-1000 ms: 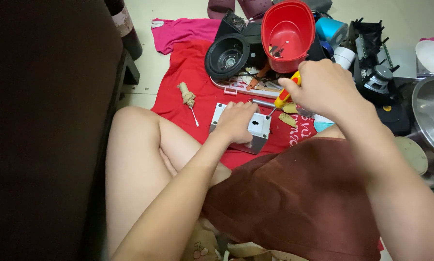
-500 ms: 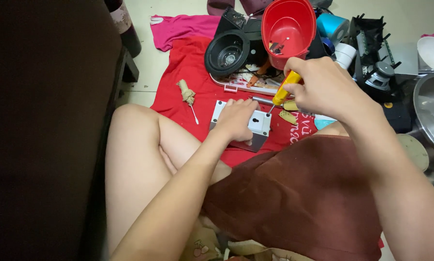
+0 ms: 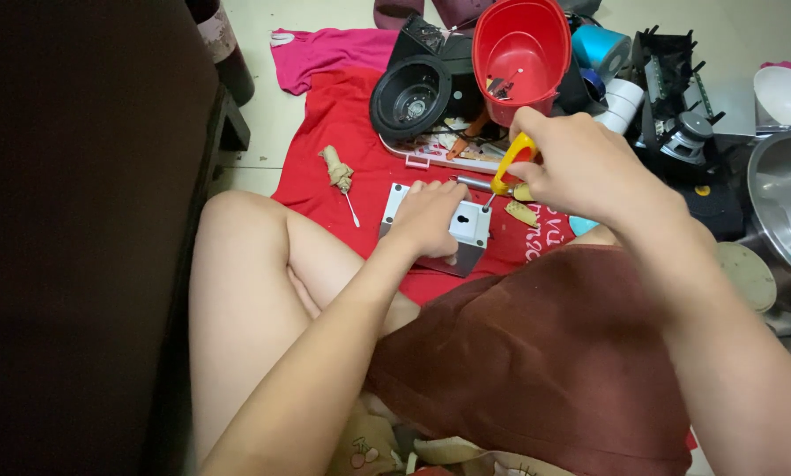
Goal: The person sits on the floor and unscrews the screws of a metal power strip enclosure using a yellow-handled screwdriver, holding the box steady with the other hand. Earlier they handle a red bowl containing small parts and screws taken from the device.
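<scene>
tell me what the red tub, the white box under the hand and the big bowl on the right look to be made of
Red tub: likely plastic, with an even red colour and a soft sheen. White box: probably plastic too, matt, with a keyhole-shaped slot on top; the left hand rests on it, so little shows. Big bowl: apparently steel, silvery with bright reflections.

Left hand on grey box; right hand probably gripping screwdriver
</scene>
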